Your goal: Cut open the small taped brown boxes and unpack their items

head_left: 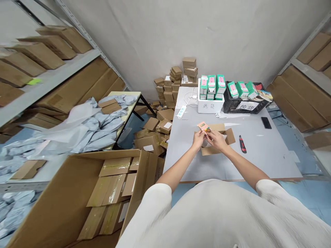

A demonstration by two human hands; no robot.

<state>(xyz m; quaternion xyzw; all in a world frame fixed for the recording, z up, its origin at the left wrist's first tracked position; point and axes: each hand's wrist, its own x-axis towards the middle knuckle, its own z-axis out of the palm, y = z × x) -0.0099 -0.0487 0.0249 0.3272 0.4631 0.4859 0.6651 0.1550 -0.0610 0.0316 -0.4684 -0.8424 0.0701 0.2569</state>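
Note:
Between the fingers of both hands is a small pinkish-orange printed packet [204,126]; its exact kind is not clear. My left hand [198,140] pinches it on the left side, and my right hand [216,141] grips its lower right edge. Directly under the hands, an open cardboard box [230,136] sits on the grey table [191,168] with its flaps folded out. Some pale material shows inside the box, partly hidden by the hands. To the right of the box lies a red and black utility knife [242,144].
At the table's back stand a white bin [210,106] and a black crate [232,107], both holding green-and-pink boxes. A power strip [181,112] and a phone [266,123] lie on the table. On the left, a large carton [57,193] holds taped parcels.

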